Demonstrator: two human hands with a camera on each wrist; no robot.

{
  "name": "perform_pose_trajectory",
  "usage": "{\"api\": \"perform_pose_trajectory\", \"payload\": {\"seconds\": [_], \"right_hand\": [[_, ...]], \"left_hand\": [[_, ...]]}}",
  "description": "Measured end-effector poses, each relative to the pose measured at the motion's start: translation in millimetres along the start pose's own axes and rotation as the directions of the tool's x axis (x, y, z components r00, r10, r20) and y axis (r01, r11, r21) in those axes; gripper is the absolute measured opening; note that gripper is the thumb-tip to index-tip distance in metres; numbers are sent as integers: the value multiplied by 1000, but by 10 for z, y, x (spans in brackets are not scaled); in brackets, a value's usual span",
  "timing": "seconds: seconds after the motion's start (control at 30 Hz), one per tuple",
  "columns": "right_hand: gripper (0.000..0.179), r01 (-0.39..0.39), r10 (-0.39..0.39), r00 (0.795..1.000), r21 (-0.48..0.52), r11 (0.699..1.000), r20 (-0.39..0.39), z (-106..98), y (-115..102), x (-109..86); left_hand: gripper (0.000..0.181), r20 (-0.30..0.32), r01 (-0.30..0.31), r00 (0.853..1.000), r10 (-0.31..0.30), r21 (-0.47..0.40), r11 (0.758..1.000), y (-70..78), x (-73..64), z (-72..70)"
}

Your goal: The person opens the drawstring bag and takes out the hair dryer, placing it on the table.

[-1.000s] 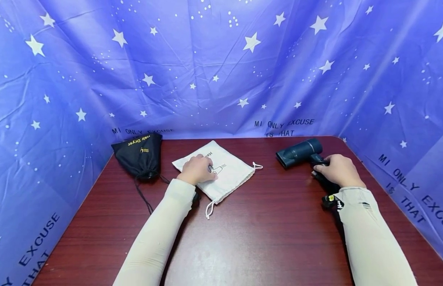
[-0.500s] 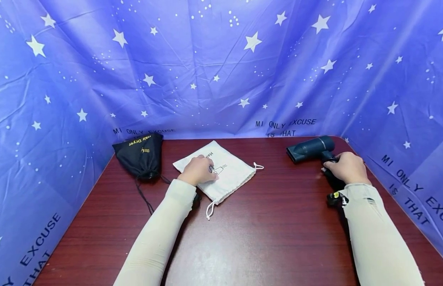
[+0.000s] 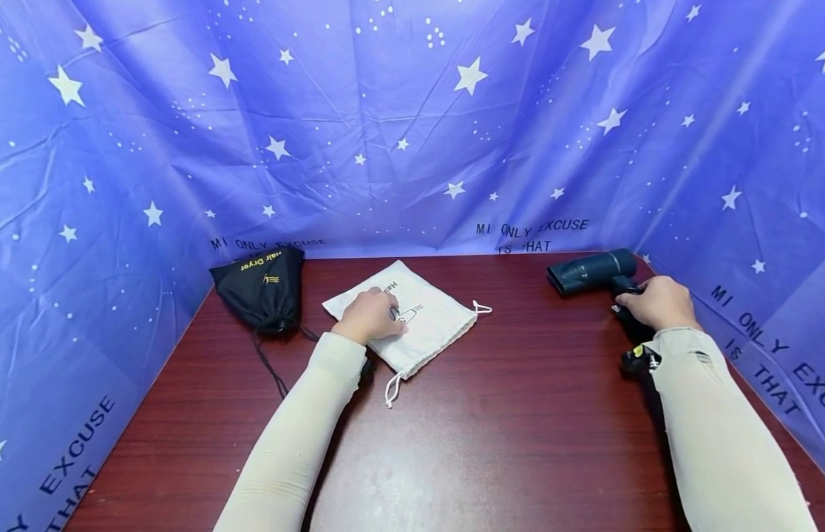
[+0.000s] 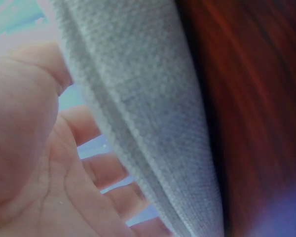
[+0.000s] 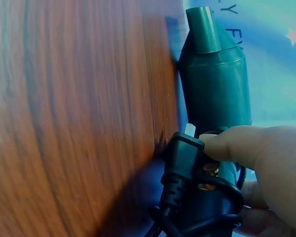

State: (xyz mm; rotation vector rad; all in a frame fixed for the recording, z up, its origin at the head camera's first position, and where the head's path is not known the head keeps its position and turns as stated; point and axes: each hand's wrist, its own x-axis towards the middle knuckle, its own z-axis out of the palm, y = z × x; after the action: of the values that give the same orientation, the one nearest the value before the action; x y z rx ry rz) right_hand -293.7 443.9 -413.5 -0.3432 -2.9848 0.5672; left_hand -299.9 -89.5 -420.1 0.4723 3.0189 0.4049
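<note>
A white drawstring pouch (image 3: 429, 318) with a hair dryer drawing lies flat in the middle of the table. My left hand (image 3: 367, 316) rests on it, fingers loosely spread over its upper side; in the left wrist view the pouch's edge (image 4: 143, 108) hides the fingertips. At the right, my right hand (image 3: 661, 304) grips the handle of a dark green hair dryer (image 3: 593, 272) with a nozzle pointing left. Its black cord is wound about the handle, and the plug (image 5: 181, 155) lies by my thumb in the right wrist view.
A black drawstring pouch (image 3: 262, 288) marked "Hair Dryer" lies at the table's back left, apparently full, its black cords trailing forward. Blue star-printed curtains (image 3: 399, 133) enclose the reddish-brown table (image 3: 486, 443) at the back and both sides.
My right hand has moved right and slightly back with the hair dryer, toward the table's far right corner. The left hand and both pouches have stayed in place.
</note>
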Motion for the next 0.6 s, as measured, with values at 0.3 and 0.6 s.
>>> {"api": "perform_pose_trajectory", "payload": {"seconds": [0.3, 0.6], "right_hand": [[58, 13, -13, 1000, -19, 1000, 7, -105, 38, 118], [67, -10, 11, 999, -19, 1000, 33, -58, 109, 181]], "left_hand": [[53, 14, 0, 1000, -1, 12, 1000, -1, 17, -1], [51, 27, 0, 1000, -1, 29, 1000, -7, 14, 6]]}}
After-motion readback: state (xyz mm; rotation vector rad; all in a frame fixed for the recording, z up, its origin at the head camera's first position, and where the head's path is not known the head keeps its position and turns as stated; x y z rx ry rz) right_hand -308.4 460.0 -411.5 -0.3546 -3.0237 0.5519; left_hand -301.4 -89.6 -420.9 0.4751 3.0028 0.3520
